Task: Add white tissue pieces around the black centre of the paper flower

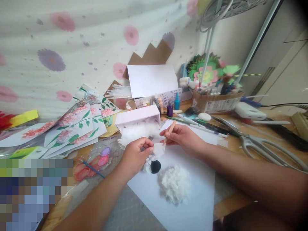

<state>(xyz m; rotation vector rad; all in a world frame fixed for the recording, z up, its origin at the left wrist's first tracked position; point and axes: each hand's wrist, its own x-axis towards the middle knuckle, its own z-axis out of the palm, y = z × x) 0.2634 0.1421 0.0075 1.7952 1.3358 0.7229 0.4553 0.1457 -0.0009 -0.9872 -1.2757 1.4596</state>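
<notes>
A thin white paper piece (159, 149) is pinched by its edge between the thumb and finger of my left hand (137, 154). My right hand (181, 138) grips a light wooden stick (171, 127), whose lower end meets the paper piece. Just below my left fingers a black disc (156, 166) lies beside small white crumpled pieces (147, 164). Nearer to me, a round fluffy white paper pompom (175, 184) rests on a white sheet (202, 195). Behind both hands, an open white box (137, 116) lies on its side with white tissue pieces (139, 130) spilling out.
Painted flower sheets (79, 125) are piled at left. Paint bottles (169, 107) stand behind the box. Large scissors (262, 144) lie by my right forearm, below a cardboard box of brushes (218, 101). A blue brush (92, 168) lies on the grey mat (110, 189).
</notes>
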